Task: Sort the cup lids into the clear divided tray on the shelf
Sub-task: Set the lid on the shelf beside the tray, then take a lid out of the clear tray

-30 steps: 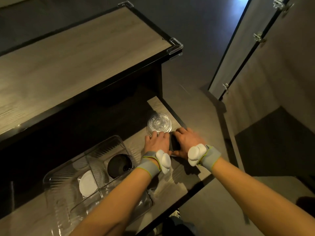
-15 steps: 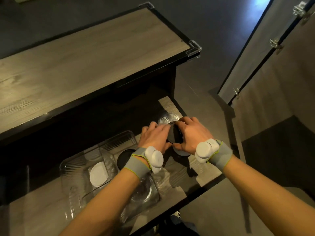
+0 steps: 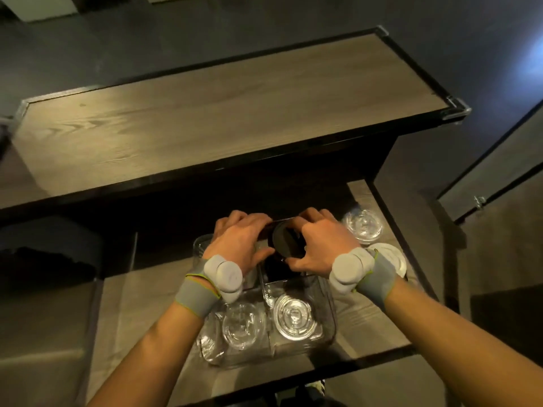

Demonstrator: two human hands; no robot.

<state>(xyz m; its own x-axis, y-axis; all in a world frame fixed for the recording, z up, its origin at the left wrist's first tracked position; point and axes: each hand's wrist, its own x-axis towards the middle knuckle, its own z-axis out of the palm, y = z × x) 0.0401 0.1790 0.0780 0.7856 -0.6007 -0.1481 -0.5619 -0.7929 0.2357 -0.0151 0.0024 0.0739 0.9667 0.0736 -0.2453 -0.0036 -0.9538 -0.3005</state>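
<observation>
My left hand [image 3: 239,239] and my right hand [image 3: 318,245] both grip a stack of black lids [image 3: 286,240], tilted on edge over the far right compartment of the clear divided tray [image 3: 330,312]. Two clear lids [image 3: 293,317] [image 3: 242,324] lie in the tray's near compartments. The far compartments are mostly hidden by my hands. To the right of the tray on the lower shelf sit a clear domed lid [image 3: 364,224] and a white lid [image 3: 392,257].
The wooden upper shelf [image 3: 223,118] with a black frame overhangs the back of the lower shelf [image 3: 147,304]. A dark floor and a door [image 3: 499,171] lie to the right. A shoe tip [image 3: 316,386] shows below the shelf edge.
Both hands lifted the black lids off the shelf and carried them left over the tray. The clear domed lid and a white lid beside the tray are now uncovered. The camera shifted.
</observation>
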